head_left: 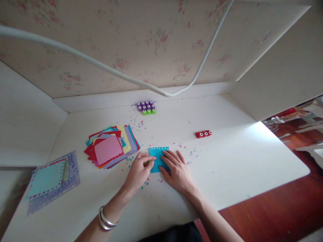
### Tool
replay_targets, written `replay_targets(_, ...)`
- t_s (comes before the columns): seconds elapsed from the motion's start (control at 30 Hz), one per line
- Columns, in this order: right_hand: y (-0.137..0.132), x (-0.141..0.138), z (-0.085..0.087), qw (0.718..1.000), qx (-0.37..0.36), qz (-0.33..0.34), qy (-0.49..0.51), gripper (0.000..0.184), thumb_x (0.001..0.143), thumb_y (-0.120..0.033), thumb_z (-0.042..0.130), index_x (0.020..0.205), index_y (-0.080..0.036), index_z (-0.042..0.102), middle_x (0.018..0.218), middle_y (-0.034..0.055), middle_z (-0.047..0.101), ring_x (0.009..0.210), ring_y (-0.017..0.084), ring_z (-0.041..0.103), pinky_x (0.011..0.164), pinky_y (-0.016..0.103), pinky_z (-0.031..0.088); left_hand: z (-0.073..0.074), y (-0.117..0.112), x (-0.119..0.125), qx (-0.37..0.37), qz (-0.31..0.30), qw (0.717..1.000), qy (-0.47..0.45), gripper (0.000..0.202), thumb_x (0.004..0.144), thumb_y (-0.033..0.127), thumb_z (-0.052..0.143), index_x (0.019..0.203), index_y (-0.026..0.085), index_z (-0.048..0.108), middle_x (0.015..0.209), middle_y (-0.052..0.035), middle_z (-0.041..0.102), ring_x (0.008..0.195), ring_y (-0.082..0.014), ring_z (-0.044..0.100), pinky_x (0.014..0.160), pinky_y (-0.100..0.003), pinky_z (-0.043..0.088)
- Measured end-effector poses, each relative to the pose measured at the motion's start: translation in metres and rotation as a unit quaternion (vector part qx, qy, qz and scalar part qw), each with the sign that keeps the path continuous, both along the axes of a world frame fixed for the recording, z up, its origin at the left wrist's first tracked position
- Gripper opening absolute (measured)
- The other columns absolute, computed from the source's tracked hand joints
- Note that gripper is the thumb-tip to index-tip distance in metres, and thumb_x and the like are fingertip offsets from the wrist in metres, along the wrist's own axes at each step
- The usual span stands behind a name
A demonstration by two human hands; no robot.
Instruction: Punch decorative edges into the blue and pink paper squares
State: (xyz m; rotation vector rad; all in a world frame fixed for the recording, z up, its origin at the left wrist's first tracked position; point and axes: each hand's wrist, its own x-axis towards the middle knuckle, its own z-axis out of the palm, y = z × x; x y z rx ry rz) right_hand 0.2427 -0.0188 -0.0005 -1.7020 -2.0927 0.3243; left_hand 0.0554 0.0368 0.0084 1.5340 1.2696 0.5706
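Observation:
A small blue paper card (157, 155) with a punched edge lies on the white desk (227, 161). My right hand (176, 169) rests flat on the card's right part, fingers stretched out. My left hand (140, 170) is curled at the card's left edge, pinching a small green thing that looks like a mini hole punch (147, 162). A silver bracelet is on my left wrist.
A fanned stack of coloured cards (111, 149) lies left of the hands. Purple and green mini punches (146, 107) stand at the back, red punches (203, 134) to the right. Layered punched sheets (50, 179) lie far left. Paper confetti is scattered about. A white cable hangs overhead.

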Motion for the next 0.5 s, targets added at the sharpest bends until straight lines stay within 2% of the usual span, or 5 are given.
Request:
replay_targets(0.13,0.000,0.000,0.001,1.000,0.006,-0.002,0.007,0.039,0.092,-0.037,0.053,0.128,-0.023,0.059,0.137,0.0071,0.056,0.131,0.027,0.046,0.114,0.056,0.025,0.002,-0.001,-0.013,0.131,-0.038,0.990,0.045,0.029,0.090,0.037,0.055,0.113,0.023,0.067,0.109,-0.0081,0.064,0.070,-0.0142,0.066,0.053,-0.024,0.057)
replay_targets(0.27,-0.001,0.000,0.002,1.000,0.006,-0.004,0.006,0.038,0.092,-0.037,0.053,0.127,-0.024,0.059,0.137,0.0066,0.056,0.131,0.026,0.045,0.114,0.055,0.024,-0.005,-0.003,-0.036,0.218,-0.084,0.968,0.089,0.030,0.088,0.030,0.060,0.118,0.026,0.064,0.113,-0.0067,0.065,0.095,-0.0190,0.067,0.074,-0.029,0.059)
replay_targets(0.37,-0.001,0.000,0.001,1.000,0.011,-0.003,0.005,0.038,0.092,-0.037,0.053,0.127,-0.024,0.060,0.136,0.0070,0.057,0.130,0.026,0.047,0.114,0.055,0.024,-0.009,-0.005,-0.047,0.273,-0.072,0.952,0.118,0.021,0.091,0.025,0.055,0.109,0.025,0.067,0.104,-0.0053,0.069,0.095,-0.0193,0.067,0.083,-0.032,0.057)
replay_targets(0.43,0.000,0.000,0.000,1.000,0.014,-0.002,0.004,0.037,0.092,-0.037,0.053,0.126,-0.025,0.060,0.136,0.0071,0.057,0.129,0.026,0.047,0.114,0.055,0.025,-0.009,-0.006,-0.049,0.285,-0.051,0.948,0.130,0.025,0.090,0.027,0.056,0.114,0.024,0.064,0.109,-0.0066,0.068,0.085,-0.0182,0.069,0.078,-0.031,0.058)
replay_targets(0.5,0.000,-0.001,-0.001,1.000,0.012,-0.003,0.003,0.037,0.092,-0.038,0.053,0.126,-0.025,0.060,0.136,0.0068,0.057,0.129,0.026,0.047,0.114,0.055,0.024,-0.007,-0.008,-0.045,0.275,-0.049,0.950,0.142,0.039,0.087,0.031,0.062,0.125,0.025,0.057,0.119,-0.0084,0.065,0.072,-0.0154,0.068,0.070,-0.029,0.059)
